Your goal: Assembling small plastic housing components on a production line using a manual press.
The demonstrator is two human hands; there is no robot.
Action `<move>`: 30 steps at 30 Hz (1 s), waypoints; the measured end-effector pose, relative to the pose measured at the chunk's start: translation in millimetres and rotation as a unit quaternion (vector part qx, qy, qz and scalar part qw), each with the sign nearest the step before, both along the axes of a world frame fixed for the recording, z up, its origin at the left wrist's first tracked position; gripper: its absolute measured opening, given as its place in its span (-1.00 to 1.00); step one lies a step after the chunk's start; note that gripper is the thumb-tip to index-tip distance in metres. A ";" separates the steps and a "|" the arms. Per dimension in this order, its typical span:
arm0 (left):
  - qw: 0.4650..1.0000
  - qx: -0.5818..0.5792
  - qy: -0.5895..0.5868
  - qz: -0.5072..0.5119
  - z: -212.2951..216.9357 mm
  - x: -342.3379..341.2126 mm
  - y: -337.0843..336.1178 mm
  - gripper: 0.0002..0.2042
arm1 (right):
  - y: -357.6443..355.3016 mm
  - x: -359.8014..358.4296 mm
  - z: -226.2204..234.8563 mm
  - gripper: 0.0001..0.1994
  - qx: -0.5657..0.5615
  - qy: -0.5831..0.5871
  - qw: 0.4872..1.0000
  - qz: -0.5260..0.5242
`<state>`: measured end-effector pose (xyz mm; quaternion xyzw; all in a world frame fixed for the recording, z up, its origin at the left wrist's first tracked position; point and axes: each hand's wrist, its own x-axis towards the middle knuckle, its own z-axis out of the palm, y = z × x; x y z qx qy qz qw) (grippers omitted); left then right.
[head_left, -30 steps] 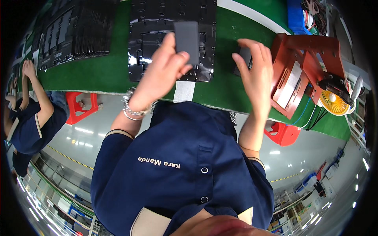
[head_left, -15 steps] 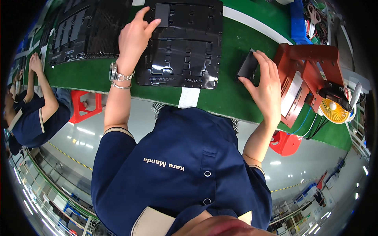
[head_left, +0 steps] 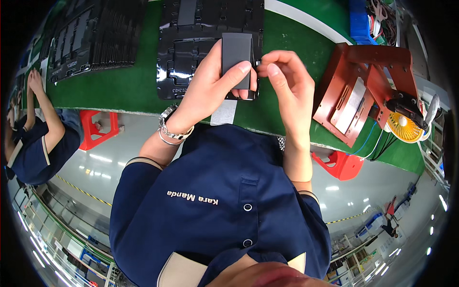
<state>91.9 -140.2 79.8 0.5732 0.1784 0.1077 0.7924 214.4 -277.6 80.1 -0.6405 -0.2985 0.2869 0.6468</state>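
Note:
My left hand is closed around a flat, dark grey rectangular piece, held upright above the near part of a black plastic tray. Its thumb presses the front face and the fingers wrap behind. Just to the right, my right hand is curled, thumb and fingers drawn together by the piece's right edge. A small dark bit with a pale spot shows at those fingertips; too small to name. One grey rectangular piece lies in a far compartment of the tray.
A stack of black trays stands to the left. On the right are a reddish-brown metal fixture, a small yellow fan and a blue bin with cables. Another person sits at the far left.
My left hand has left the grey piece in the tray and now grips the dark piece. My right hand has brought that piece from the right side of the table to the middle.

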 end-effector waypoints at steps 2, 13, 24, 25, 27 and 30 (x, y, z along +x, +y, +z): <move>1.000 0.003 0.004 0.004 -1.4 0.6 -2.8 -0.72 | -1.3 -1.0 0.0 -0.86 0.000 0.048 0.999 0.020; 0.999 0.029 0.001 0.015 -9.1 0.0 -13.2 -0.61 | 0.6 -5.0 2.8 -0.92 0.026 0.103 0.992 0.060; 0.998 0.050 0.002 0.045 -5.6 -0.9 -19.6 -0.58 | -3.6 -3.9 -3.7 -0.87 0.037 0.117 0.990 0.066; 1.000 -0.015 -0.008 0.026 -3.3 -1.5 -17.8 -0.60 | -5.3 2.0 -4.9 -0.84 0.060 0.158 0.980 0.105; 0.999 -0.043 -0.009 0.013 1.1 -2.0 -15.6 -0.67 | -6.8 6.9 -12.0 -0.80 0.075 0.160 0.978 0.114; 0.995 -0.091 -0.014 -0.025 -1.4 -2.2 -13.8 -0.73 | -4.8 7.0 -10.9 -0.80 0.036 0.137 0.987 0.081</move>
